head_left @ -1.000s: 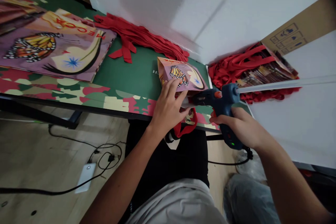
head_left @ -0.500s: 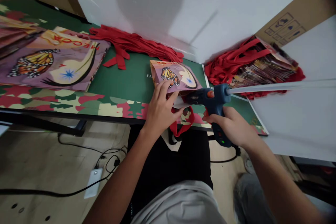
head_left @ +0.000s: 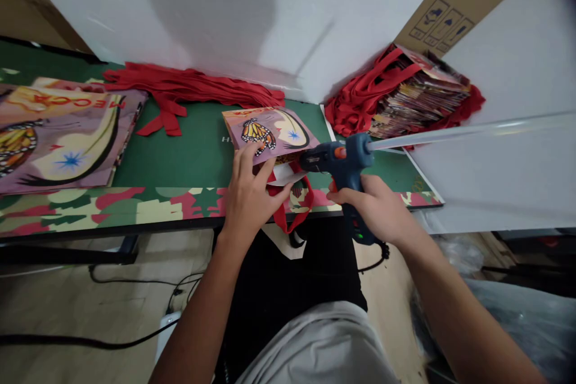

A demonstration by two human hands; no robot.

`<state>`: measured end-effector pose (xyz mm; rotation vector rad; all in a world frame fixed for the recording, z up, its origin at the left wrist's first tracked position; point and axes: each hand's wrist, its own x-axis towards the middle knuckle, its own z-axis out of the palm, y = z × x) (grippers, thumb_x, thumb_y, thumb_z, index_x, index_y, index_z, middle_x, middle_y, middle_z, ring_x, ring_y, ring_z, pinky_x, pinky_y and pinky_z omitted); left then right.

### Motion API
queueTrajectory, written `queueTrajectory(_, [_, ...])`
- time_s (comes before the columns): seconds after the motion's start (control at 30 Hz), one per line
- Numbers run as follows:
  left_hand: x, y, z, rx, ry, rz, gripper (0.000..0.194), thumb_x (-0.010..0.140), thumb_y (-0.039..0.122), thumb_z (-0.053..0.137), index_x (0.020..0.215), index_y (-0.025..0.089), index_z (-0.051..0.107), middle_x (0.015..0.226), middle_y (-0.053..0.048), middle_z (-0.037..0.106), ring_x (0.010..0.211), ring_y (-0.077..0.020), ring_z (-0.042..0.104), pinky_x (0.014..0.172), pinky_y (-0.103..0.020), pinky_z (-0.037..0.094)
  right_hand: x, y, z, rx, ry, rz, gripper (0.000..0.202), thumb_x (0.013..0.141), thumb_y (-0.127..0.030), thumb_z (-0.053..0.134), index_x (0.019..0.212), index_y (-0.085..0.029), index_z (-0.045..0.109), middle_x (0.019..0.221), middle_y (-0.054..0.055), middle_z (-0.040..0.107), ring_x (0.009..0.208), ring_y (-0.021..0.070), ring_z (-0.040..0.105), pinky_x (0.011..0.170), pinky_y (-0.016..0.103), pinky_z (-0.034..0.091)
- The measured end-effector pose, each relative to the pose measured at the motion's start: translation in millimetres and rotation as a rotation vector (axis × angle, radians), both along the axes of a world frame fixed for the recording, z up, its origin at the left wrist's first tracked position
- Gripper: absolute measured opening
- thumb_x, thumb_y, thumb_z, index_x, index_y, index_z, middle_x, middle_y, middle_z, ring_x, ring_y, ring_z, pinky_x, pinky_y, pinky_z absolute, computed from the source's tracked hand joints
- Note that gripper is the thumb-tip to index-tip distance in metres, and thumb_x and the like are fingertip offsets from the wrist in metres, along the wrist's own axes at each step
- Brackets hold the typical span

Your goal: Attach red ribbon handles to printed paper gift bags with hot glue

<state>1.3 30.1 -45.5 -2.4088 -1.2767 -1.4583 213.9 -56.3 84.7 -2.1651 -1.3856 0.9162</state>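
A small printed paper bag with a butterfly and blue star design lies flat on the table's front part. My left hand holds it by its near edge, fingers on the printed panel and thumb at the white inner flap, so the mouth gapes. My right hand is wrapped round the handle of a dark blue glue gun, a finger by its orange trigger. The nozzle is at the bag's open mouth; its very tip is hard to make out. A red ribbon handle loops down over the table edge.
On the green table, more printed bags are stacked at left. Red ribbon strips lie along the white wall panel. A pile of bags with red handles stands at right. A long clear glue stick sticks out behind the gun. Cables run below.
The view has swung, so the table things sit further left. The bag's mouth shows more of its patterned inside. Both hands keep their hold, the nozzle still at the mouth.
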Motion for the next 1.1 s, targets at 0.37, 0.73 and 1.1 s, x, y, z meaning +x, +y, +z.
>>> queueTrajectory(0.37, [-1.2,3.1,-1.8,0.027,-0.038,-0.024,0.045,0.087,0.031,0.086,0.126,0.015,0.07,0.148,-0.024,0.053,0.144,-0.0434,0.053,0.123,-0.061,0.046,34.1,-10.2,-3.1,0.036,0.431,-0.177,0.028,0.072,-0.044,0.082,0.08,-0.022,0.067,0.067,-0.002,0.065,0.056,0.0173,0.057,0.05,0.028,0.042])
queueTrajectory(0.73, [5.9,-3.5,5.8,0.003,0.034,0.035,0.043,0.09,0.032,0.083,0.127,0.017,0.068,0.15,-0.022,0.053,0.146,-0.0433,0.051,0.123,-0.062,0.046,15.1,1.6,-18.4,-0.015,0.183,0.041,0.019,0.076,-0.04,0.069,0.084,-0.022,0.065,0.064,-0.006,0.055,0.059,0.0168,0.052,0.056,0.03,0.038])
queueTrajectory(1.1, [19.0,-13.9,2.5,-0.117,-0.06,0.041,0.044,0.092,0.029,0.078,0.133,0.015,0.069,0.158,-0.025,0.052,0.153,-0.0444,0.045,0.131,-0.066,0.034,1.6,8.9,-10.8,0.002,-0.025,0.037,0.021,0.08,-0.041,0.067,0.086,-0.021,0.069,0.072,-0.003,0.061,0.069,0.0196,0.053,0.061,0.031,0.036])
